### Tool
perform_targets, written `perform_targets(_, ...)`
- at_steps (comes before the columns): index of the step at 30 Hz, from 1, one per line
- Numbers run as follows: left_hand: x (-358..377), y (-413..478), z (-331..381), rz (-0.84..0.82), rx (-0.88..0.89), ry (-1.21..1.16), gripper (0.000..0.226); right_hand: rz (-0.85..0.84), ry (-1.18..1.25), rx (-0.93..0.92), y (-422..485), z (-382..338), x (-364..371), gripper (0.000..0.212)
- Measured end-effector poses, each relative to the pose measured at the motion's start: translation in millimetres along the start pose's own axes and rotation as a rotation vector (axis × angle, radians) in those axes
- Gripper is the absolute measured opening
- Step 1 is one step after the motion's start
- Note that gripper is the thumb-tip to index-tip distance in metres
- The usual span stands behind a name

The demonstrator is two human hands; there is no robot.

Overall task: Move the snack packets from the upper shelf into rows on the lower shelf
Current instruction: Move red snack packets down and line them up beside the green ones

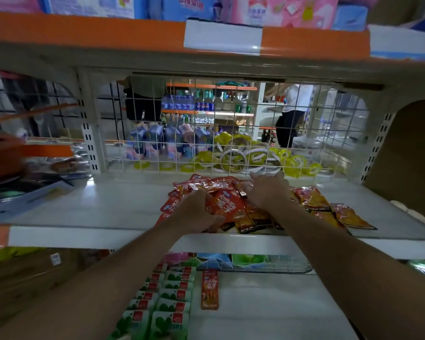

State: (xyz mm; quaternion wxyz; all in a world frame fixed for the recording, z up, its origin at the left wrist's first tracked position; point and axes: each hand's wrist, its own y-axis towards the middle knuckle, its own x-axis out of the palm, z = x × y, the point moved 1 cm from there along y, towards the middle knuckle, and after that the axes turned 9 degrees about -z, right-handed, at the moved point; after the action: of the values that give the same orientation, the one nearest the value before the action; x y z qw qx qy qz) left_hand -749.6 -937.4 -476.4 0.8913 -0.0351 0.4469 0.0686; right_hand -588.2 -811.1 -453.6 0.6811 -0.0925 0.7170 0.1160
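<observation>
Both hands lie spread on the red packet pile (227, 204), left hand (196, 212) nearer the upper shelf (108, 209) edge, right hand (268, 192) deeper; neither visibly holds 1.

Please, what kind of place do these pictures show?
Most likely a shop aisle. Metal shelves with orange price strips hold goods: a pile of red snack packets, rows of green packets below, and bottled drinks on shelving behind the wire mesh.

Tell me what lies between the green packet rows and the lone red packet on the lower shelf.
Only a narrow bare strip of white lower shelf separates the green packet rows from the lone red packet, in the head view.
</observation>
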Motion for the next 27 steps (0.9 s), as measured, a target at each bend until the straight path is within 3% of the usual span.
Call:
perform_targets(5,-1,-3,-4,0.014,0.01,-0.17,0.061,-0.15,-0.013,-0.002,28,-6,14,0.059)
perform_targets(10,1,-3,-4,0.049,0.002,-0.308,0.051,0.006,0.268,-0.02,28,-3,3,0.042)
perform_targets(13,-3,-1,-6,0.078,-0.003,-0.437,0.042,0.021,0.446,-0.029,26,1,-7,0.022)
perform_targets(16,-9,-4,-8,0.114,0.017,-0.581,0.041,0.077,0.589,-0.092,17,3,-12,0.015)
perform_targets(21,-16,-18,-7,0.207,0.146,-0.762,0.026,0.071,0.991,-0.27,-27,4,-17,0.034)
perform_targets(27,-24,-42,3,0.183,0.189,-0.932,0.034,-0.048,1.273,-0.351,-68,11,-14,0.04)
